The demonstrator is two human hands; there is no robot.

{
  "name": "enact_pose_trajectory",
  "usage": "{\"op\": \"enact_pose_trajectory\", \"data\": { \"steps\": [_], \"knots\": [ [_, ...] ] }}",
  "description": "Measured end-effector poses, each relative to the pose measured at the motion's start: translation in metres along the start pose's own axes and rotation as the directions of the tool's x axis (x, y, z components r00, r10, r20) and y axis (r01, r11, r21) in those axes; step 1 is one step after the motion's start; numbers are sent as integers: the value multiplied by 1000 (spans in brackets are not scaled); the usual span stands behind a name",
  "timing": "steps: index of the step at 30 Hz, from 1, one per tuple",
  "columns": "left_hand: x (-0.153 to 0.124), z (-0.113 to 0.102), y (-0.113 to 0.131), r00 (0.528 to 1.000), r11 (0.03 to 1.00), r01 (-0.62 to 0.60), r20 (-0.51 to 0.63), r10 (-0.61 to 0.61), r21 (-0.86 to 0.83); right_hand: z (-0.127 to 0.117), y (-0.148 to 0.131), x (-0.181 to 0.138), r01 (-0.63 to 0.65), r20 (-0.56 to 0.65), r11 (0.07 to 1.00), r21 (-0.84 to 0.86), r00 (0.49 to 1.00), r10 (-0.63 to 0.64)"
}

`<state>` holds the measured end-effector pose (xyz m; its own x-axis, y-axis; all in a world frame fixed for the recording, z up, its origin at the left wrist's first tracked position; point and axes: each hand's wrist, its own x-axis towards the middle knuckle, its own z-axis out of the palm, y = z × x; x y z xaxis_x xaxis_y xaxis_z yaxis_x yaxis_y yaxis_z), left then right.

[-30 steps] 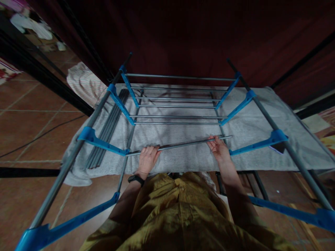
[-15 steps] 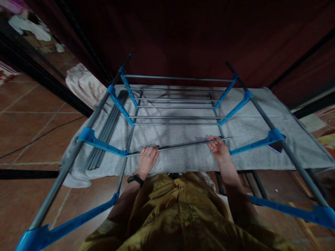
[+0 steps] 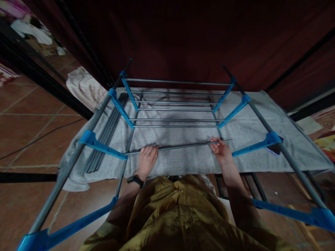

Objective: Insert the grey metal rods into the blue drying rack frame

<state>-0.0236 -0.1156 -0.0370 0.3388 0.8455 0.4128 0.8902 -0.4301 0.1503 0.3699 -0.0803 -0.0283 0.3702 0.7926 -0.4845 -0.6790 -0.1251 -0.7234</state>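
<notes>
A thin grey metal rod (image 3: 183, 145) lies crosswise between my hands. My left hand (image 3: 148, 158) is wrapped over it near its left end, which meets a blue plastic bracket (image 3: 104, 148) of the rack. Toward the other end, my right hand (image 3: 220, 150) holds the rod between thumb and fingers, palm up. The rod's right tip sticks out past that hand, above and apart from the right blue bracket (image 3: 255, 145). Around my arms stands the rack frame, with grey side poles (image 3: 70, 167) and several crossbars (image 3: 175, 120) fitted farther back.
Several loose grey tubes (image 3: 106, 134) lie in a bundle on the left of the grey cloth (image 3: 172, 164). A dark flat object (image 3: 274, 148) sits behind the right pole. A dark red curtain (image 3: 183, 38) hangs behind, and a striped cloth (image 3: 82, 87) lies at the left.
The rod's right end has shifted slightly down and right with my right hand. My left hand keeps its grip. The rack appears slightly shifted in view.
</notes>
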Motion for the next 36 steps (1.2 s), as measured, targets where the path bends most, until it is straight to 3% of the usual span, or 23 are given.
{"op": "enact_pose_trajectory", "data": {
  "steps": [8,20,27,36],
  "knots": [
    [8,-5,-6,998,999,50,-48,-50,3,7,-12,4,-34,-26,997,63,999,36],
    [8,-20,-20,960,954,273,-103,-261,122,-1,-17,8,-132,39,985,111,991,129],
    [10,-20,-12,994,974,43,89,-64,222,-2,-13,11,-132,40,984,120,991,128],
    [13,0,0,970,963,-156,216,108,221,7,17,2,-234,105,972,-24,966,235]
  ]
}}
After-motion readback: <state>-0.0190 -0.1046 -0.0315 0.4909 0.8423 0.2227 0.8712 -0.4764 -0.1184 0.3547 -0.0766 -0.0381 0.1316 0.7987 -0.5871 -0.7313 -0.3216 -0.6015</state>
